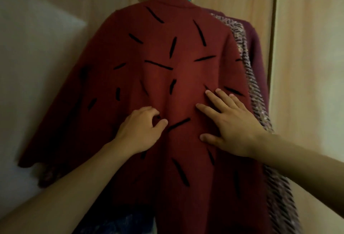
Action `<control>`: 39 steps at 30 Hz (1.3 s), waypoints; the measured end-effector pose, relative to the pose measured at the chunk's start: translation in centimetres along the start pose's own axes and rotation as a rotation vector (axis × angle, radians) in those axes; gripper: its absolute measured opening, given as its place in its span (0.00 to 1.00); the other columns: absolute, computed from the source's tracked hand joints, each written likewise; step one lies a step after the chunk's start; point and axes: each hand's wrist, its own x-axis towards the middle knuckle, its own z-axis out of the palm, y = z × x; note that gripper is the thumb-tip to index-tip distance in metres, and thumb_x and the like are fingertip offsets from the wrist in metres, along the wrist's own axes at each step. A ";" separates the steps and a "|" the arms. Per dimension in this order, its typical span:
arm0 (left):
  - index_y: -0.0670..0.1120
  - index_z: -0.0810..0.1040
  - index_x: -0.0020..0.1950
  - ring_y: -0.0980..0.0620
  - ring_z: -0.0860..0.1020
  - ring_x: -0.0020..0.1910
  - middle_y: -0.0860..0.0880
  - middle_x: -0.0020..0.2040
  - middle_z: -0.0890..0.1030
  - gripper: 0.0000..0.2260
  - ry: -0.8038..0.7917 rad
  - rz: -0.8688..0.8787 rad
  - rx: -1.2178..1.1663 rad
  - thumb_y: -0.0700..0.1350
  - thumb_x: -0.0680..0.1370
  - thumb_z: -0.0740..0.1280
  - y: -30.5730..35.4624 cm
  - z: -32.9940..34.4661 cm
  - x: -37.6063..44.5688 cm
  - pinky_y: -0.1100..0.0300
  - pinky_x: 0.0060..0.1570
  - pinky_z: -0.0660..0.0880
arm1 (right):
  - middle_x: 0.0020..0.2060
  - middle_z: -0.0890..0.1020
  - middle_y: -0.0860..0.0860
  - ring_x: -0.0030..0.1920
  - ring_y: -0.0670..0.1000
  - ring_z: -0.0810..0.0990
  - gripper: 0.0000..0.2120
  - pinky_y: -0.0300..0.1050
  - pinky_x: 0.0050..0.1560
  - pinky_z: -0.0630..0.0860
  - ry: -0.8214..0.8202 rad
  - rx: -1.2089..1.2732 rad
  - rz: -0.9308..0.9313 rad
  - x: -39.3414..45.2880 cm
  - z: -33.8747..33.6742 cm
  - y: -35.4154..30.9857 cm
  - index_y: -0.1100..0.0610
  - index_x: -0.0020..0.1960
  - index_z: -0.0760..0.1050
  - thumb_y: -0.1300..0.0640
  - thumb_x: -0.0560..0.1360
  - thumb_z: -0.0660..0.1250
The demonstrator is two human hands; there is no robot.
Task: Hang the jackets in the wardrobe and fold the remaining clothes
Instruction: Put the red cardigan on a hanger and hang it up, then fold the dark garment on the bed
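Both forearms reach up: left hand seems to pinch, right hand presses flat-fingered on the dark red jacket with black dashes, already hung in the wooden wardrobe beside a speckled tweed jacket; folding apparently remains.

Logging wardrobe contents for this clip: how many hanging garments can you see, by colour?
Red with black dashes: 1, the jacket that both hands touch
Speckled tweed: 1, the tweed jacket behind it
Purple: 1, the purple garment at the back
Total: 3
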 end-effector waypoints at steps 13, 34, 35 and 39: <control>0.59 0.74 0.70 0.57 0.72 0.66 0.58 0.73 0.70 0.31 -0.274 0.223 -0.122 0.71 0.72 0.56 14.3 0.5 -6.3 0.55 0.67 0.70 | 0.80 0.51 0.51 0.80 0.56 0.46 0.37 0.56 0.78 0.50 -0.111 0.089 0.166 -15.7 -6.2 5.4 0.43 0.79 0.52 0.29 0.75 0.54; 0.51 0.72 0.73 0.55 0.71 0.67 0.54 0.67 0.73 0.34 -0.664 0.544 -0.369 0.70 0.75 0.53 54.3 14.2 -27.0 0.55 0.68 0.67 | 0.71 0.67 0.47 0.69 0.54 0.66 0.34 0.58 0.65 0.71 -0.353 0.181 0.671 -61.7 -16.9 22.3 0.46 0.76 0.59 0.31 0.75 0.57; 0.52 0.71 0.73 0.55 0.70 0.67 0.54 0.68 0.72 0.34 -0.684 0.568 -0.385 0.71 0.75 0.52 56.0 15.2 -27.7 0.55 0.68 0.68 | 0.71 0.67 0.46 0.69 0.54 0.66 0.34 0.58 0.65 0.71 -0.368 0.179 0.701 -63.7 -17.2 22.8 0.46 0.76 0.59 0.31 0.74 0.56; 0.57 0.67 0.74 0.55 0.68 0.69 0.57 0.71 0.69 0.33 -0.759 0.649 -0.401 0.73 0.76 0.50 62.6 19.5 -29.7 0.48 0.69 0.67 | 0.72 0.66 0.45 0.70 0.53 0.65 0.33 0.55 0.65 0.70 -0.420 0.135 0.859 -71.1 -18.4 25.0 0.44 0.75 0.59 0.31 0.74 0.57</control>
